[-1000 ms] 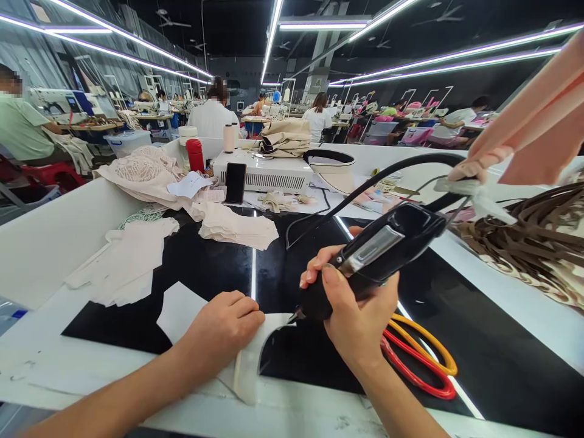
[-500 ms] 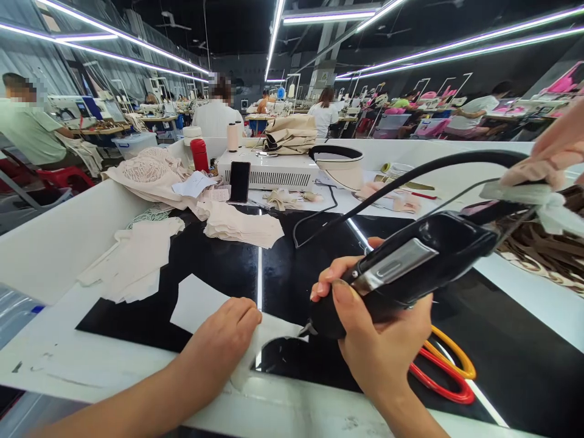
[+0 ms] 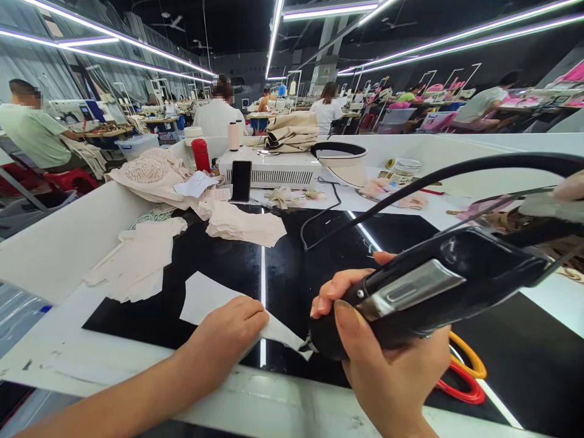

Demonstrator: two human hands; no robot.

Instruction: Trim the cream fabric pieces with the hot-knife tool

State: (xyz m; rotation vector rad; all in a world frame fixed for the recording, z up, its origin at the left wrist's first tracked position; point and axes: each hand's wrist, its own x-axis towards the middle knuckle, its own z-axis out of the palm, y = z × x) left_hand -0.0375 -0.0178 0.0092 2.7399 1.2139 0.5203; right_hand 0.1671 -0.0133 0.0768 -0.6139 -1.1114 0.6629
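My right hand (image 3: 387,365) is wrapped round a pair of black electric scissors (image 3: 410,292) with a metal plate on its side. Its small blade tip touches the right, narrow end of a white sheet piece (image 3: 203,298), which lies on a black mat (image 3: 283,274). My left hand (image 3: 237,322) rests on that piece with curled fingers, pressing its near edge; the fingertips are partly hidden. Scissors with red and yellow handles (image 3: 469,389) lie beside my right wrist, partly covered by it. A thick black cable (image 3: 438,170) arches over from the tool.
Another person's hand (image 3: 570,185) shows at the right edge by the cable. Pale fabric stacks (image 3: 246,225) lie on the mat, more fabric (image 3: 141,255) at left. Behind stand a phone (image 3: 241,180), a red bottle (image 3: 199,155) and a white box (image 3: 269,170). Low white walls (image 3: 68,243) border the table.
The electric scissors have tilted flatter, their rear end swinging right, and the blade has dropped slightly. The other person's hand has moved right, mostly out of view. My left hand has barely shifted.
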